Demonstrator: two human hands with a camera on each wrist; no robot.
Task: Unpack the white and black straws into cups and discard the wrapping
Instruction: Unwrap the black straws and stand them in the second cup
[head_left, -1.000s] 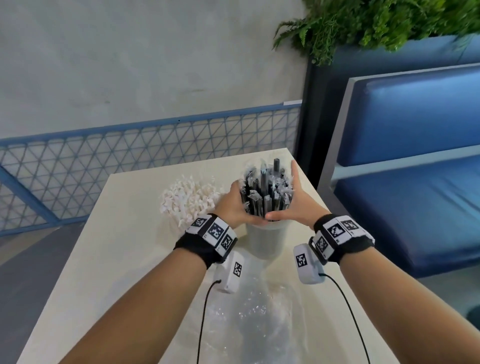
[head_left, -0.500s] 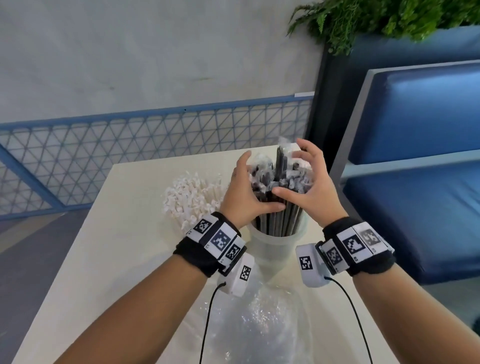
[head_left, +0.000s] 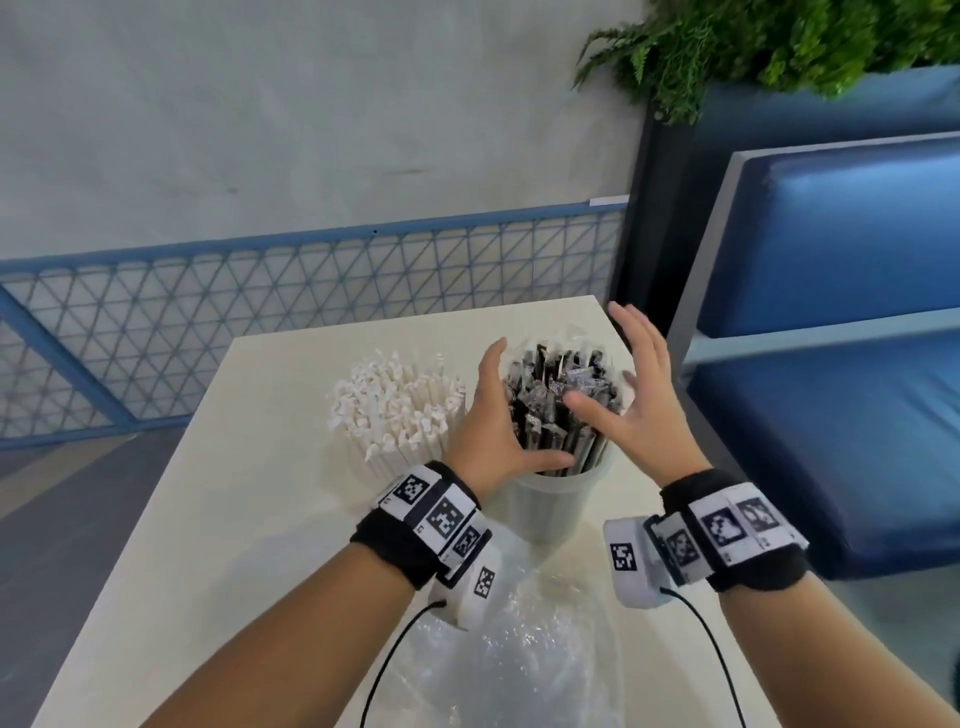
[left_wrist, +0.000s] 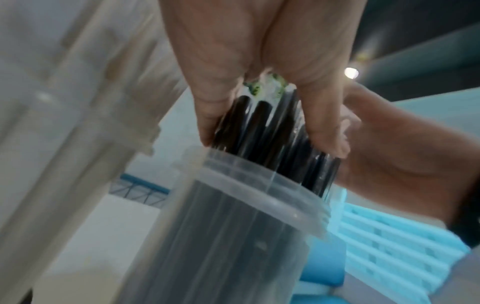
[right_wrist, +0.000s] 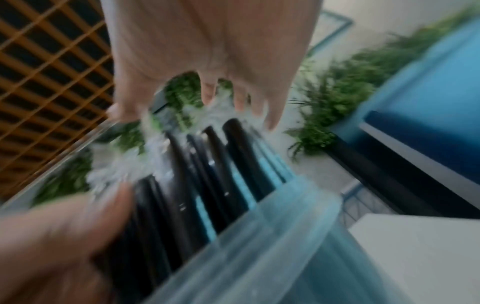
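Head view: the black straws (head_left: 558, 410) stand bunched in a translucent plastic cup (head_left: 550, 501) at the worktop's (head_left: 249, 499) centre. The left hand (head_left: 493, 431) presses its palm and straight fingers to the bundle's 9 o'clock side, thumb under the front. The right hand (head_left: 636, 400) is spread wide at 3 o'clock, fingers splayed, thumb reaching toward the straw tops. The white straws (head_left: 400, 410) sit at 9 o'clock of the black ones, just beside them, their container hidden. Crumpled clear wrapping (head_left: 524, 660) lies at 6 o'clock, not yet discarded.

To finish well, I judge the hands should ease off together so the bundle fans out without tipping the light cup, then gather the wrapping.

Left wrist view: the thumb and a finger flank the dark straws just above the cup's rim (left_wrist: 262, 181).

Right wrist view, blurred: spread fingers (right_wrist: 272, 111) hover over the clear-sleeved straw tips.

The worktop is pale and smooth; behind it are a blue mesh railing (head_left: 291, 280), a grey wall, a blue padded bench (head_left: 831, 322) at 3 o'clock and ferns (head_left: 779, 41) above.
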